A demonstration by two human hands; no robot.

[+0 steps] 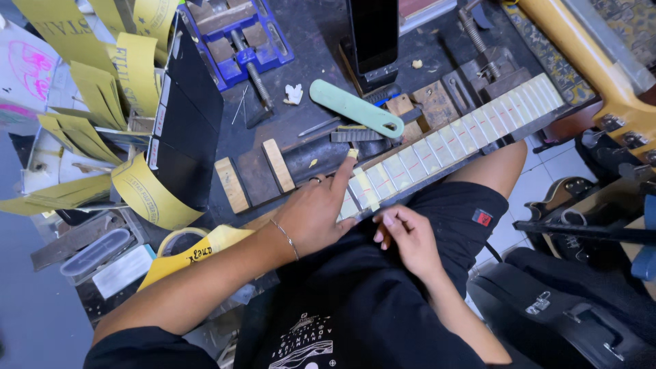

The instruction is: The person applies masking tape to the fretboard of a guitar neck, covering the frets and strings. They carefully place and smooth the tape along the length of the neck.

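A guitar neck with a taped fretboard (459,137) lies diagonally along the edge of a dark workbench (314,41). Pale masking tape covers the spaces between its frets, with red marks on it. My left hand (321,212) rests on the near end of the neck, index finger stretched out and pressing a small strip of tape at its tip (352,154). A bracelet circles that wrist and a ring sits on one finger. My right hand (408,239) hovers just below the neck over my lap, fingers curled together, pinching near the tape edge.
A green-handled file (355,108), a blue vise (236,34), wooden blocks (278,165) and a dark upright stand (373,37) sit on the bench. Yellow sandpaper sheets (130,75) hang at left. A yellow guitar body (601,68) and black cases (567,307) stand at right.
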